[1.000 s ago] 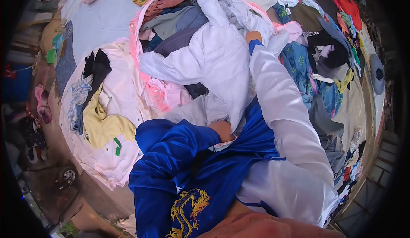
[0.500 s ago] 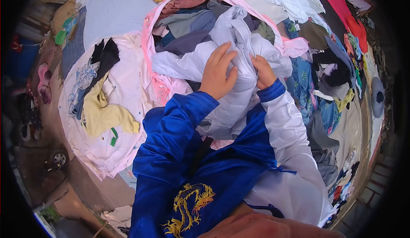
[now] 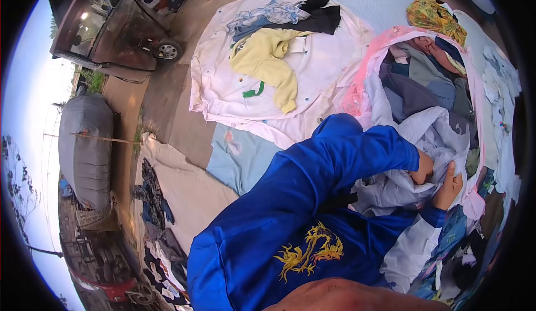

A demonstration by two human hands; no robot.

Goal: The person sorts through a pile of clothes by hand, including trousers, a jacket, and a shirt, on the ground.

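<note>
A pale grey-white jacket [image 3: 391, 191] lies bunched across my lap and over the edge of a pink cloth bundle [image 3: 357, 90]. My left hand [image 3: 422, 169], coming out of a blue sleeve, is curled into the jacket's folds, its fingertips hidden by the fabric. Right beside it, my right hand [image 3: 448, 189] grips the same jacket, fingers pressed against the cloth. Inside the bundle, just beyond both hands, is a heap of dark and grey clothes [image 3: 416, 90].
To the left, a pink-white sheet [image 3: 218, 71] bears a yellow garment [image 3: 268, 60] and black trousers [image 3: 326, 19]. A patterned yellow-green bundle [image 3: 435, 19] sits at the back. Farther left stand a three-wheeled vehicle [image 3: 120, 37] and something under a grey cover [image 3: 86, 149].
My view has swung left and tilted, so the bundle and hands now appear at the right. Both hands stay on the jacket, which is more crumpled, and they have moved closer together.
</note>
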